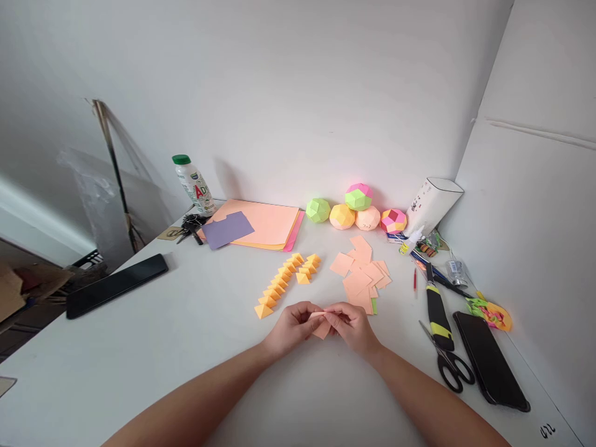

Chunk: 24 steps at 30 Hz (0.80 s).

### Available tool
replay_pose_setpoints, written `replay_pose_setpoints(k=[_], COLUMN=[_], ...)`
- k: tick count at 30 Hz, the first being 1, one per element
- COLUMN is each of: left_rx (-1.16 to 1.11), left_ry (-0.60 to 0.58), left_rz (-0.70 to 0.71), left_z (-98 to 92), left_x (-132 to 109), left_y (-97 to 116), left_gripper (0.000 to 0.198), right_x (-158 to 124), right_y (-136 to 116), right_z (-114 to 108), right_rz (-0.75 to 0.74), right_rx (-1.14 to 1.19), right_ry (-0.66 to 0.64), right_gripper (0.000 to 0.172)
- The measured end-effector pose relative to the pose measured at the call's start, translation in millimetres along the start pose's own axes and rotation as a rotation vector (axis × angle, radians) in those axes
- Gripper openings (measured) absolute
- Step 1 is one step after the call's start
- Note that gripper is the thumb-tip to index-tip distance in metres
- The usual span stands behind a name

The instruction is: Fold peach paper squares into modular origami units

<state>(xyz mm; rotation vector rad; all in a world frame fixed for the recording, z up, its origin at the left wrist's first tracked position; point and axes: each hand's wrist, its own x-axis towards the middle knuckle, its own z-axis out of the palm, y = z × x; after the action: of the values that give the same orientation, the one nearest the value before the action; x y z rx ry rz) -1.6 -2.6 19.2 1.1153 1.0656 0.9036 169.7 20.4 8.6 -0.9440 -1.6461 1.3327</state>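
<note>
A white wall point(288, 81) rises behind a white table point(162, 341), with faceted paper balls point(342, 216) along its foot. Near the table's front, between the forearms, a small piece of peach paper point(322, 330) is held by both hands, just short of the loose peach paper pieces point(357, 282).

A crease could come out skewed if either thumb slides while pressing, since the paper is small and the fingertips cover much of it. The right hand point(357, 324) is close to the loose pieces, so a careless sweep might scatter them; the left hand point(293, 327) could likewise knock the row of orange folded paper units point(274, 288).

Both forearms reach in from the lower corners, wrists angled inward, and the hands nearly meet. Each has thumb and fingers closed in a pinch on the paper's upper edge; the far fingers are partly hidden.
</note>
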Motion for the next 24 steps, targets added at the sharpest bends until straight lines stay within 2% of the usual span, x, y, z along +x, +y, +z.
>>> replay_pose_setpoints(k=[5, 24], left_rx=[-0.001, -0.023], left_ry=[0.027, 0.008], left_rz=[0.013, 0.047], left_z=[-0.5, -2.0], left_x=[0.7, 0.3], left_y=[-0.4, -3.8], left_gripper=[0.034, 0.033], right_x=[-1.1, 1.5], right_y=[-0.7, -5.7], right_z=[-1.1, -3.3], right_rz=[0.016, 0.104], right_rx=[-0.002, 0.041], right_ry=[-0.001, -0.050], right_gripper=[0.016, 0.021])
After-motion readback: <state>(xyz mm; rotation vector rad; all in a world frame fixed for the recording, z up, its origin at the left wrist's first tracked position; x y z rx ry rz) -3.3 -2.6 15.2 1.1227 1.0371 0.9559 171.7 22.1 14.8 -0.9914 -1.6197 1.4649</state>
